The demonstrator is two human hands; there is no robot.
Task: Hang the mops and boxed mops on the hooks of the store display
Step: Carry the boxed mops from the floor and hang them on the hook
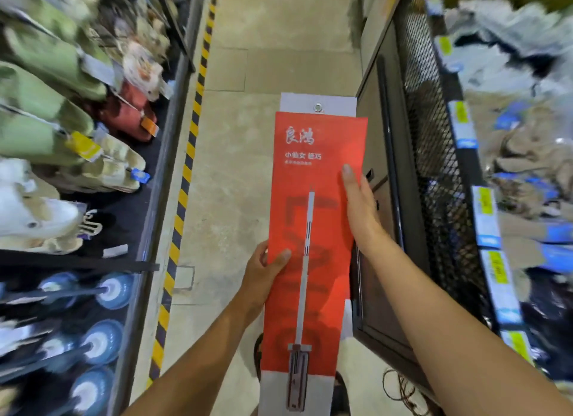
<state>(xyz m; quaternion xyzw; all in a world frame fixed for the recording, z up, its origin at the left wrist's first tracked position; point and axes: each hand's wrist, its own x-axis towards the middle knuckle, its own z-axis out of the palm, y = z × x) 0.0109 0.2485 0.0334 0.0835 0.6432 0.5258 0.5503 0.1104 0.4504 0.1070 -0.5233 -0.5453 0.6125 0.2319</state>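
**Spotter:** Where's the box?

**Operator:** I've got the boxed mop (313,229) out in front of me, lengthwise over the aisle floor (235,167), printed red face up. Its white tab (294,102) with the metal eyelet (318,107) is at the far end, pointing away from me.

**Spotter:** Hands?

**Operator:** My left hand (266,270) grips the left edge, thumb on the face and fingers curled underneath. My right hand (361,205) lies flat along the right edge with its fingers straight, steadying rather than clamping. I can't see its thumb.

**Spotter:** So which step is this?

**Operator:** Carrying, I'd say, with the hanging not yet begun. The eyelet is free and touches nothing.

**Spotter:** Any hook in sight?

**Operator:** None I can pick out. To my left are blurred shelves of slippers (37,74), with what look like round blue mop heads (111,291) lower down. Beside my right hand is a black mesh rack (434,136).

**Spotter:** Next?

**Operator:** I need to find a free hook, tip the box up tab-first, and line the small eyelet squarely on the hook's tip.
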